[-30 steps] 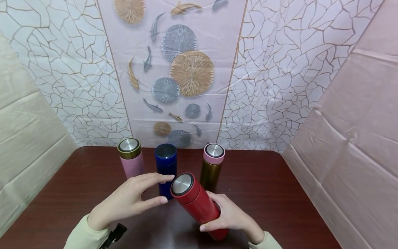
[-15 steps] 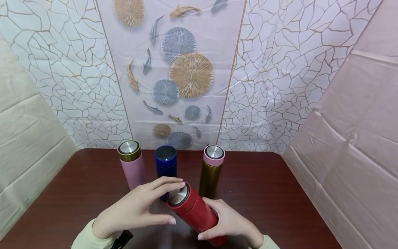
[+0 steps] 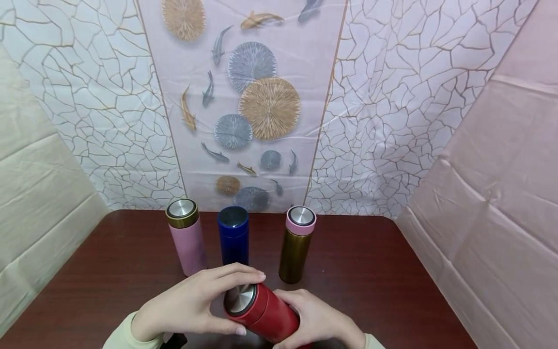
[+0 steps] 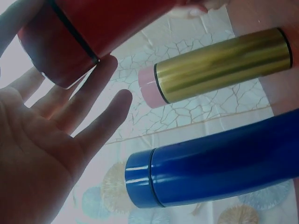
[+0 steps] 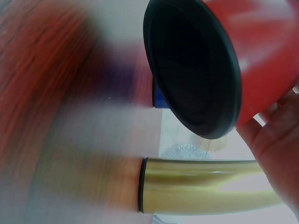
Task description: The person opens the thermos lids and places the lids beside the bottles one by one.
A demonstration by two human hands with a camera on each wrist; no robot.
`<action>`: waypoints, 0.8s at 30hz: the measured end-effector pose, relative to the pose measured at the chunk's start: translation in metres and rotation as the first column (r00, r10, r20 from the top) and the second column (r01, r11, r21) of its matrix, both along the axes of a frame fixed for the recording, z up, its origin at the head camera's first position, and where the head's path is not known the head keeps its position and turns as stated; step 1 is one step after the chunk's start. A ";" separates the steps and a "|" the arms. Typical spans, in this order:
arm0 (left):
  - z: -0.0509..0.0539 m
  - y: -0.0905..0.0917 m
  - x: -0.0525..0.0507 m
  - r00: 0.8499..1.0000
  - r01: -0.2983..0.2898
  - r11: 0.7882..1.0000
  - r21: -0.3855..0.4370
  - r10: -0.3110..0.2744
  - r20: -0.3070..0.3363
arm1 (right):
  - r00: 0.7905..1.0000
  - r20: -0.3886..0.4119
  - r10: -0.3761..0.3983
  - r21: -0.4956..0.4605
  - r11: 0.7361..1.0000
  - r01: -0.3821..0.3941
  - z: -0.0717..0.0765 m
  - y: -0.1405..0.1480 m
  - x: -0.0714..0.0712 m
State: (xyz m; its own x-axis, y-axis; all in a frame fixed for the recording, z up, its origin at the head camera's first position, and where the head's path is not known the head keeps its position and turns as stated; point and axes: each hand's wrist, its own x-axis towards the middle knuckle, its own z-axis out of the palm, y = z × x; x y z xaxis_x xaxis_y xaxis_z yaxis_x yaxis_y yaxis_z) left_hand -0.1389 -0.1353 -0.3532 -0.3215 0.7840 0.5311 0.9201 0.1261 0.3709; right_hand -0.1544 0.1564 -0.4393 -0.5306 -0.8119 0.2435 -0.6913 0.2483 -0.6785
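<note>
A red vacuum flask [image 3: 276, 320], tilted with its top to the left, is gripped round the body by my right hand [image 3: 320, 320]. Its steel-topped lid [image 3: 257, 308] lies between the thumb and fingers of my left hand [image 3: 192, 300]. Those fingers reach over the lid fairly straight, fingertips at its edge, thumb below. In the left wrist view the index finger stands apart from the red lid [image 4: 53, 60]. The flask's black base [image 5: 191, 70] faces the right wrist camera, lifted off the table.
Behind the hands stand a pink flask [image 3: 187, 245] with a gold lid, a blue flask [image 3: 234, 242] and a gold flask [image 3: 296, 252] with a pink lid, all upright on the dark red table [image 3: 370, 271]. Patterned cloth [image 3: 370, 121] hangs behind.
The red flask has come down and nearer, tilting further to the left. My left hand has moved right and closer, bringing its fingers over the lid. The right hand keeps its grip.
</note>
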 end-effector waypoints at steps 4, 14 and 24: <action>-0.001 0.000 0.000 1.000 0.001 1.000 0.013 -0.001 0.022 | 0.998 -0.054 -0.045 0.006 0.999 0.045 0.000 0.000 0.002; -0.006 0.000 -0.004 0.995 -0.031 0.995 0.098 0.040 -0.093 | 0.984 -0.172 -0.046 -0.096 0.995 0.030 -0.004 0.001 0.001; -0.012 0.005 -0.009 0.970 -0.041 0.988 0.150 0.075 -0.231 | 0.950 -0.290 -0.115 -0.118 0.990 0.084 -0.003 0.001 0.003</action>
